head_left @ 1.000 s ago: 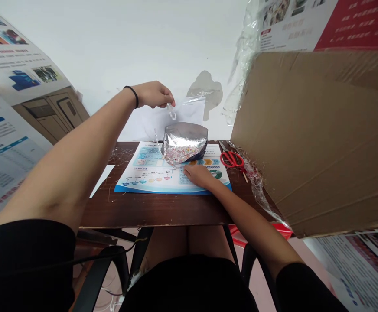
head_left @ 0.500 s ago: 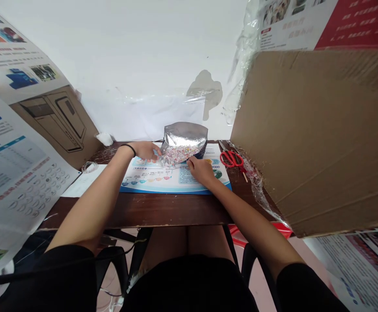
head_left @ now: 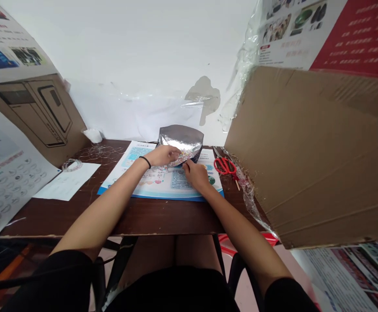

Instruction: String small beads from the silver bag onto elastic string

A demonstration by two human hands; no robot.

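A foil bag (head_left: pixel 181 133), silver inside, lies opened out toward me on a printed sheet (head_left: pixel 189 193). Small multicoloured beads (head_left: pixel 189 154) are heaped in its mouth, some spilling at the front left. My left hand (head_left: pixel 163 156), with a black band at the wrist, reaches in over the beads from the left. Its fingers are bent and a little apart, touching or just above the beads; nothing shows between them. At the bag's front right edge, my right hand (head_left: pixel 196 174) is closed, thumb and forefinger pinching the rim; the fingertips are partly hidden.
Red-handled scissors (head_left: pixel 225 166) lie to the right, beside crumpled clear plastic (head_left: pixel 249 197) and a cardboard panel (head_left: pixel 306 156). On the left are a beaded loop (head_left: pixel 72 165), a white paper (head_left: pixel 67 182), tangled clear thread (head_left: pixel 104 152) and a white wad (head_left: pixel 93 135).
My left hand has moved right, from beside the bag to over the beads. My right hand stays at the bag's front edge. The view has shifted slightly.
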